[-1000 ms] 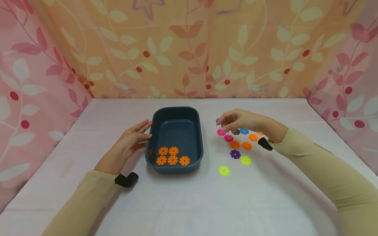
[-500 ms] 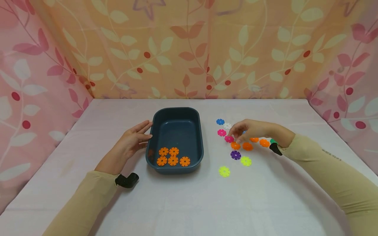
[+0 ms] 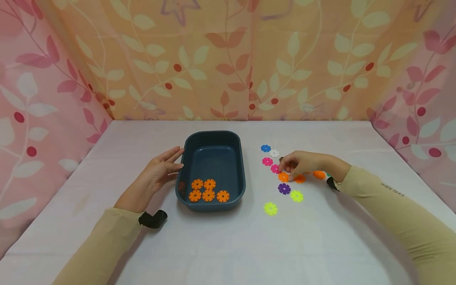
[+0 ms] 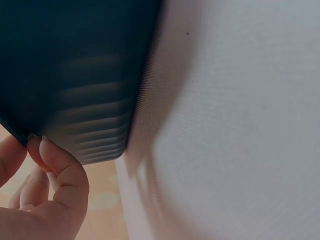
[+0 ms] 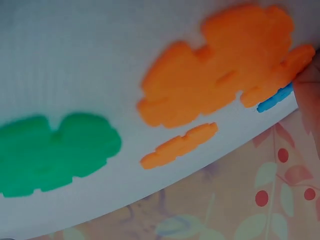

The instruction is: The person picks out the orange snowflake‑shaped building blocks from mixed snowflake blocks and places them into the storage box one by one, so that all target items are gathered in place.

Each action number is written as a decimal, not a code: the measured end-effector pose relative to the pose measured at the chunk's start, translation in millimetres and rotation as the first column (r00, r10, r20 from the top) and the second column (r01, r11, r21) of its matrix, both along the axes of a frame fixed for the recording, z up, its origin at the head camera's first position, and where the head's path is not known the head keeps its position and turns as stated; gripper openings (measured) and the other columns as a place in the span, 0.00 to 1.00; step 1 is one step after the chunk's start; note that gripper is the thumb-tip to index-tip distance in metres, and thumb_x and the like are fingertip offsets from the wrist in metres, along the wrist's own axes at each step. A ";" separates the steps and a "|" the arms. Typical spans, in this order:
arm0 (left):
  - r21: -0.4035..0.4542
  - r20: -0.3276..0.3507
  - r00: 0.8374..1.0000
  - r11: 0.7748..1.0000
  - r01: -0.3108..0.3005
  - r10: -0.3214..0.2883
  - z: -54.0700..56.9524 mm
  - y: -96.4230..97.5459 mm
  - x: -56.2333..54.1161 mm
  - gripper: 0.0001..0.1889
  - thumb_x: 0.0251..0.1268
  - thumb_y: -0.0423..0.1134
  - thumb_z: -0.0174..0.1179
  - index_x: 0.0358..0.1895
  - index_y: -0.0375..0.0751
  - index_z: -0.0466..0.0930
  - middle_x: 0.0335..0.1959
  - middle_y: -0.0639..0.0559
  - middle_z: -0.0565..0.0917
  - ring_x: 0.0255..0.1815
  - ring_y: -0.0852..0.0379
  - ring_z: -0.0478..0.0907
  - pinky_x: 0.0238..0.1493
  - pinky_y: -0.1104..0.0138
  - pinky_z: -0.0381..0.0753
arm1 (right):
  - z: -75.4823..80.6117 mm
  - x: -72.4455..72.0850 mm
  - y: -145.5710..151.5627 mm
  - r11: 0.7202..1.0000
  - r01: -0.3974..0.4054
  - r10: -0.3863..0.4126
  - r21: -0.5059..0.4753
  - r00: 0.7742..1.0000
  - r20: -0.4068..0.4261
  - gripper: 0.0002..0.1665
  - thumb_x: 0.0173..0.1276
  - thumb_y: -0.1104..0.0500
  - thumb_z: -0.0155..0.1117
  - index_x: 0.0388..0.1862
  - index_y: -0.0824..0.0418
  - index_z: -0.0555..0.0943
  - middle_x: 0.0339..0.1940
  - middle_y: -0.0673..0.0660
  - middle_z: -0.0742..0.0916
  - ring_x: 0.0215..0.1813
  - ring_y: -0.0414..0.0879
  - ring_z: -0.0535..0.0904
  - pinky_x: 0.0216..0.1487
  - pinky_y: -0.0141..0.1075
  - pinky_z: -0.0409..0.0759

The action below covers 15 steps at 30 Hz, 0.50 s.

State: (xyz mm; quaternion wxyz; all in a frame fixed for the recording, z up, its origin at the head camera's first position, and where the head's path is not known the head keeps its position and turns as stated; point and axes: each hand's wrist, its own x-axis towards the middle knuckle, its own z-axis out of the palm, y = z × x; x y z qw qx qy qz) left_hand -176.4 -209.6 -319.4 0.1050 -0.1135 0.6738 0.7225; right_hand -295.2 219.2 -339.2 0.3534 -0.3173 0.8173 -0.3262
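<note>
My left hand (image 3: 156,174) touches the left rim of a dark blue tray (image 3: 243,170), its fingers fairly straight. In the left wrist view, the fingertips (image 4: 45,142) meet the tray's outer wall (image 4: 95,95) close to the rim. Several orange notched interlocking discs (image 3: 208,195) lie at the tray's near end. Over the loose discs on the right, my right hand (image 3: 304,163) has its thumb and forefinger curled at an orange interlocking disc (image 3: 283,177), which lies flat on the table. The right wrist view shows only part of this hand's fingers (image 5: 310,100).
Around the right hand lie blue (image 3: 265,148), white (image 3: 274,153), pink (image 3: 267,161), purple (image 3: 284,189) and yellow discs (image 3: 270,208). A green disc (image 5: 55,155) and more orange ones are partly hidden by the hand. A patterned curtain (image 3: 228,59) stands behind the white table (image 3: 213,245).
My right hand has moved nearer and slightly right, from over the pink and brown discs down to the orange ones. The left hand and tray have stayed in place.
</note>
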 end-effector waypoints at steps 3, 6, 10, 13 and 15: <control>0.003 0.002 1.000 1.000 -0.005 0.005 -0.2 0.3 0.2 0.37 0.69 0.24 0.52 0.78 0.45 0.49 0.76 0.51 0.55 0.34 0.64 0.78 0.42 0.68 0.73 | -1.2 0.5 -0.7 1.000 0.011 -0.010 0.025 0.999 -0.031 0.15 0.59 0.66 0.72 0.46 0.65 0.83 0.31 0.56 0.75 0.38 0.50 0.69 0.34 0.31 0.69; 0.004 0.004 1.000 1.000 -0.011 0.011 0.4 0.5 0.6 0.37 0.69 0.24 0.52 0.78 0.45 0.49 0.76 0.51 0.55 0.33 0.64 0.78 0.41 0.68 0.73 | -1.4 1.1 -2.4 0.999 0.015 -0.013 0.045 0.999 -0.051 0.14 0.59 0.67 0.71 0.45 0.63 0.83 0.31 0.55 0.75 0.38 0.50 0.69 0.35 0.31 0.69; 0.003 0.001 1.000 1.000 -0.007 0.007 0.6 0.9 0.9 0.37 0.69 0.24 0.52 0.78 0.45 0.48 0.76 0.50 0.55 0.34 0.64 0.77 0.41 0.68 0.73 | -1.5 1.7 -3.8 0.998 0.015 -0.011 0.063 0.998 -0.062 0.14 0.59 0.67 0.71 0.45 0.63 0.84 0.31 0.54 0.75 0.38 0.50 0.69 0.36 0.32 0.70; -0.009 -0.005 1.000 1.000 -0.001 0.001 0.3 0.9 0.9 0.37 0.69 0.24 0.51 0.78 0.44 0.48 0.77 0.50 0.54 0.36 0.64 0.77 0.43 0.67 0.73 | -1.2 1.8 -4.8 0.998 0.010 -0.006 0.069 0.998 -0.068 0.14 0.59 0.67 0.71 0.45 0.62 0.84 0.31 0.54 0.75 0.39 0.50 0.69 0.36 0.32 0.70; -0.013 -0.005 1.000 1.000 -0.004 0.003 0.4 1.0 1.1 0.37 0.69 0.24 0.51 0.78 0.44 0.48 0.76 0.50 0.54 0.37 0.63 0.77 0.44 0.66 0.72 | -1.2 1.5 -5.5 0.997 0.003 0.003 0.075 0.997 -0.072 0.14 0.59 0.67 0.71 0.45 0.62 0.83 0.30 0.54 0.74 0.39 0.50 0.69 0.36 0.32 0.70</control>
